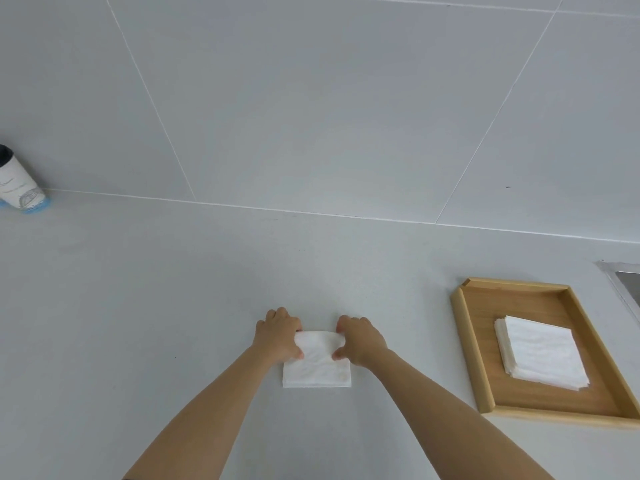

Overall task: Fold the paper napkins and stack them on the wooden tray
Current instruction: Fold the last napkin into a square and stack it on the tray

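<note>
We've got one rectangular light-wood tray (468, 348) by the desk's right edge, holding one stack of folded white paper napkins (543, 356). Mid-desk, one soft white paper napkin (317, 363) gets pinched at its far edge by our left hand (278, 332) and right hand (360, 339), fingers closed on it.

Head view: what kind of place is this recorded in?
Probably a kitchen: a pale countertop against a tiled wall, with what looks like a metal sink edge at far right and a paper cup at left.
</note>
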A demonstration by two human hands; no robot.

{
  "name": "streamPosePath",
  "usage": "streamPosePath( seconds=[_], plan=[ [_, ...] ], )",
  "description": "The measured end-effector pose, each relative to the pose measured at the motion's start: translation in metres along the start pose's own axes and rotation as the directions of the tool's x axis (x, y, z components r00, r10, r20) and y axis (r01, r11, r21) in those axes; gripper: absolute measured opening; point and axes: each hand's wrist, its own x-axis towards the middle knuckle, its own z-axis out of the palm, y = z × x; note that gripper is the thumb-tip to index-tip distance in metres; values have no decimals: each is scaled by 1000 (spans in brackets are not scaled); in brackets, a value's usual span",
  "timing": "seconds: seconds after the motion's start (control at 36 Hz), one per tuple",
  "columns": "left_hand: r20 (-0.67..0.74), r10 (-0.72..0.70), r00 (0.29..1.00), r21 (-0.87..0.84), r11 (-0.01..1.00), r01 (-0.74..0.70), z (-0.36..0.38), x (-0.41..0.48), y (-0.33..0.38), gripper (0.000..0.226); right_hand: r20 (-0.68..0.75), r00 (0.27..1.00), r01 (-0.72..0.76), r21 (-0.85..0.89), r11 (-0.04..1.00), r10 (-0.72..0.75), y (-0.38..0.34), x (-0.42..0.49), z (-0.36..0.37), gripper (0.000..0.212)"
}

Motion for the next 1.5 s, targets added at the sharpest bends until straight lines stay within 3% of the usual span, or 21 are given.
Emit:
streamPosePath(
  seconds=[0.22,0.31,0.39,0.5,0.61,0.72,0.83,0.89,1.0,1.06,1.19,1.28,1.5],
  plan=[
    [36,-85,996,-24,996,86,-3,-3,4,42,49,999,-10,46,999,8,8,-4,0,37],
    [20,-105,994,-194,975,107,-8,-4,9,17,37,999,-2,166,986,-5,14,-7,-5,15],
    [11,-87,996,-441,894,83,-13,-4,15,37,3,1000,-9,321,947,8,25,-12,-16,37],
    [-68,-36,997,-587,810,-11,-24,-6,32,32,-39,997,-29,547,837,60,41,-20,-35,38],
    [-155,-32,987,-686,722,-84,-33,-7,62,26,-71,991,-19,771,637,115,66,-29,-56,32],
    [-225,-44,973,-747,649,-143,-39,-8,101,35,-121,979,20,859,512,164,94,-42,-77,41],
    [-270,-27,962,-762,618,-197,-42,-5,144,34,-166,965,58,892,448,205,126,-57,-95,22],
    [-293,-2,956,-749,622,-228,-42,-3,166,27,-193,954,71,891,449,231,142,-67,-105,12],
    [-345,44,938,-700,654,-288,-38,1,210,35,-232,941,91,873,478,245,181,-83,-119,56],
    [-349,66,935,-689,658,-304,-32,4,233,35,-260,933,100,851,516,248,201,-90,-122,68],
    [-322,137,937,-665,672,-327,-13,11,283,8,-287,907,34,781,623,310,247,-102,-125,43],
    [-289,178,940,-628,706,-327,0,14,304,23,-290,899,8,759,651,327,272,-106,-123,37],
    [-196,226,954,-553,778,-298,29,22,337,33,-254,898,-90,693,716,359,320,-107,-104,37]
  ],
)
